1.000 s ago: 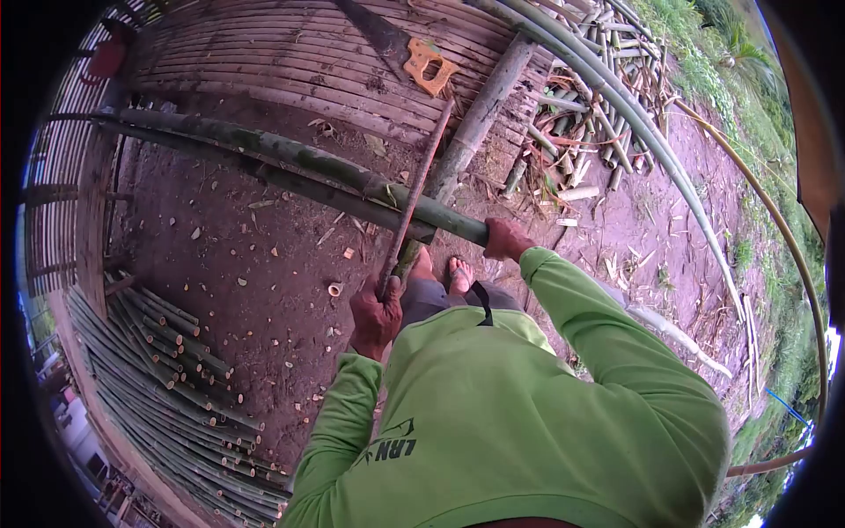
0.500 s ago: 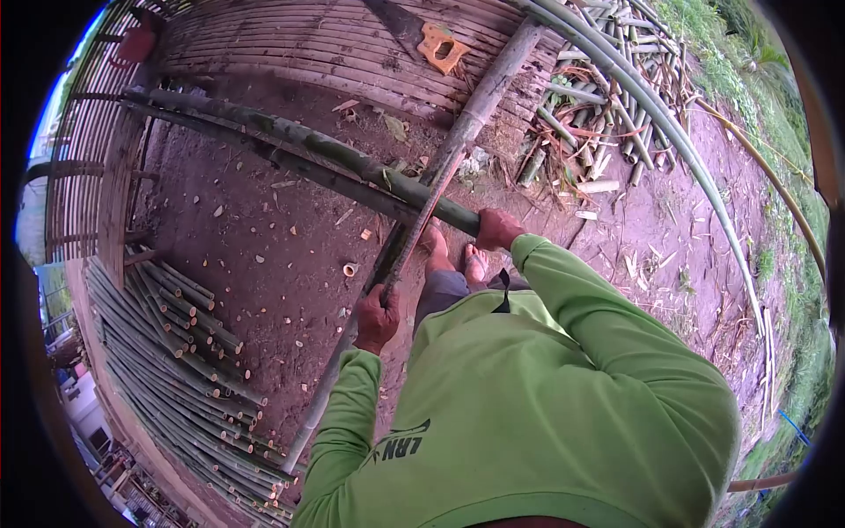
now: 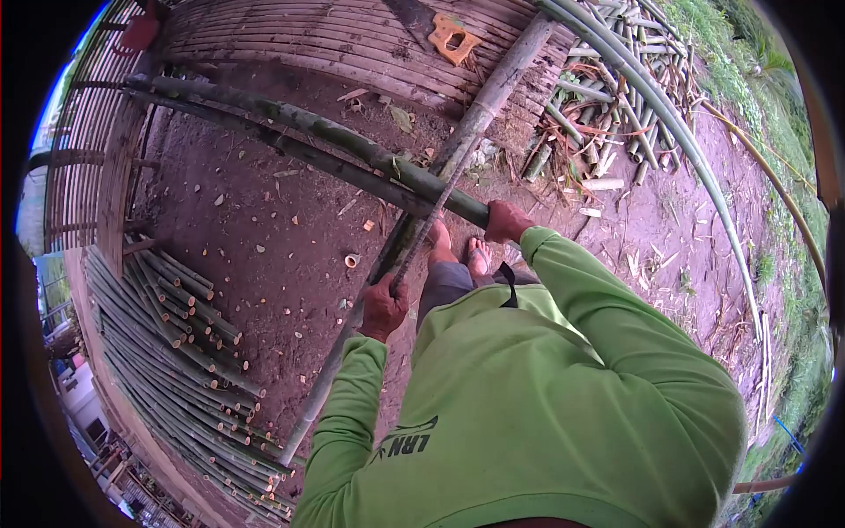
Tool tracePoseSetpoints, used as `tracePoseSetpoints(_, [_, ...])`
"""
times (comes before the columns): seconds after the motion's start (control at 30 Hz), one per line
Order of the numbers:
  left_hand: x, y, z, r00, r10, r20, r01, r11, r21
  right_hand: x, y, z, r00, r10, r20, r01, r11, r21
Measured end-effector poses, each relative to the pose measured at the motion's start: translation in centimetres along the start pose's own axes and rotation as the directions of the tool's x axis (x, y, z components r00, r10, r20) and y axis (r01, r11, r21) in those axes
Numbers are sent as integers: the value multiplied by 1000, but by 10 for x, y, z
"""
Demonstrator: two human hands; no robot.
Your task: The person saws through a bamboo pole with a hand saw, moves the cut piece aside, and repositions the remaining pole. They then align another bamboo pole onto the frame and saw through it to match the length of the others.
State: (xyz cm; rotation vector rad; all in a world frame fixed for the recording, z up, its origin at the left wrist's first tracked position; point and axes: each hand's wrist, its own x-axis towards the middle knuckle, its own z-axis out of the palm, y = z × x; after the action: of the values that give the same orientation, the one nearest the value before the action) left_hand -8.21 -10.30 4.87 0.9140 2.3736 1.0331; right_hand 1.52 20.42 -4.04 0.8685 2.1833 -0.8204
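My right hand (image 3: 507,221) is wrapped round the near end of a thick green bamboo pole (image 3: 352,145). That pole lies across a slanting bamboo rail (image 3: 488,97), with a second, darker pole (image 3: 339,172) alongside it. In my left hand (image 3: 385,308), closed just beside the rail, is a long thin blade (image 3: 429,224), seen nearly edge-on. It slants up and to the right and crosses over the green pole, left of my right hand. My left fingers hide its handle. A bare foot (image 3: 478,255) shows below the pole, near my right hand.
A saw with an orange handle (image 3: 453,40) lies on a bamboo-slat platform (image 3: 299,40). Cut bamboo poles (image 3: 167,370) are stacked at the lower left. Short offcuts (image 3: 616,97) are heaped at the upper right, beside a long curved bamboo pole (image 3: 687,145). Chips litter the dirt ground.
The blade has turned more edge-on, showing less of its reddish side. My left hand has shifted slightly up and right with it. My right hand keeps its grip on the pole.
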Motion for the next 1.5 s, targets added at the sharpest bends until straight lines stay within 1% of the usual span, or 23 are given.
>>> tracePoseSetpoints(0.1, [10, -9, 9, 1000, -27, 5, 28, 999, -30, 10, 5, -7, 999, -11, 52, 11, 1000, 10])
tracePoseSetpoints(0.2, [5, -6, 13, 1000, 5, 3, -5, 1000, 21, 5, 7, -17, 998, -1, 66, 1, 1000, -3])
tracePoseSetpoints(0.3, [-18, -3, -2, 991, -108, 73, 110, 994, -16, 0, -1, -20, 999, -2, 34, 4, 999, -43])
tracePoseSetpoints(0.33, [-22, 2, -8, 994, -105, 45, 104, 995, 6, 5, 3, -15, 1000, -5, 24, 6, 999, -45])
tracePoseSetpoints(0.43, [-11, -11, -5, 989, -125, 81, 124, 992, 20, 5, 6, -23, 999, -9, 39, 9, 1000, -23])
tracePoseSetpoints(0.47, [-4, -17, -3, 990, -121, 74, 123, 992, -17, 3, 5, -29, 999, -11, 51, 11, 1000, -15])
tracePoseSetpoints(0.57, [6, -15, 5, 994, -65, 85, 62, 997, 35, 3, 8, -44, 997, 58, 44, -57, 998, -17])
tracePoseSetpoints(0.63, [7, 2, 9, 998, -35, 58, 34, 999, 2, 5, 14, -50, 996, 42, 74, -42, 999, -3])
tracePoseSetpoints(0.7, [-4, 9, 12, 998, -33, 49, 34, 999, -22, -2, 17, -45, 997, -3, 77, 3, 1000, -7])
tracePoseSetpoints(0.73, [-12, 14, 12, 999, -27, 39, 28, 999, -25, -11, 17, -44, 996, 15, 83, -13, 1000, -26])
tracePoseSetpoints(0.83, [-51, 23, -6, 982, -118, 149, 116, 993, 24, -18, 48, -19, 996, -32, 89, 27, 998, 65])
tracePoseSetpoints(0.93, [-72, 38, -2, 981, -91, 173, 89, 996, 23, -31, 70, -2, 996, -44, 75, 37, 995, 94])
tracePoseSetpoints(0.97, [-63, 40, 12, 983, -74, 167, 72, 997, 20, -35, 76, 2, 997, -45, 57, 39, 995, 97])
tracePoseSetpoints(1.0, [-43, 47, 29, 985, -63, 163, 60, 998, 19, -39, 76, 7, 997, -74, -26, 74, 997, 23])
tracePoseSetpoints(1.07, [9, 64, 71, 993, 76, 91, -80, 996, 35, -47, 75, 9, 999, -40, 17, 39, 997, 62])
tracePoseSetpoints(1.1, [19, 79, 79, 993, 12, 116, -14, 1000, 19, -48, 77, 6, 999, -31, 34, 28, 997, 75])
tracePoseSetpoints(1.13, [28, 91, 82, 990, -47, 132, 47, 999, 6, -44, 80, 0, 989, -19, 147, 6, 996, 90])
tracePoseSetpoints(1.23, [14, 71, 88, 993, 25, 118, -25, 1000, 0, -62, 87, 4, 996, -26, 89, 18, 996, 84])
tracePoseSetpoints(1.27, [8, 66, 89, 988, 0, 155, -2, 1000, 15, -62, 91, 13, 996, -72, 57, 69, 996, 51])
tracePoseSetpoints(1.33, [1, 76, 84, 974, -48, 220, 39, 998, 45, -72, 86, 22, 987, -120, -105, 127, 990, 65])
tracePoseSetpoints(1.37, [-1, 74, 84, 977, -48, 210, 38, 998, 51, -74, 80, 26, 971, -142, -190, 158, 985, 71])
tracePoseSetpoints(1.4, [-3, 68, 88, 979, -46, 200, 35, 998, 58, -80, 63, 24, 967, -140, -213, 160, 984, 80])
tracePoseSetpoints(1.5, [-8, 69, 90, 983, -25, 183, 4, 994, 112, -61, 38, 37, 968, 49, -248, -26, 995, 97])
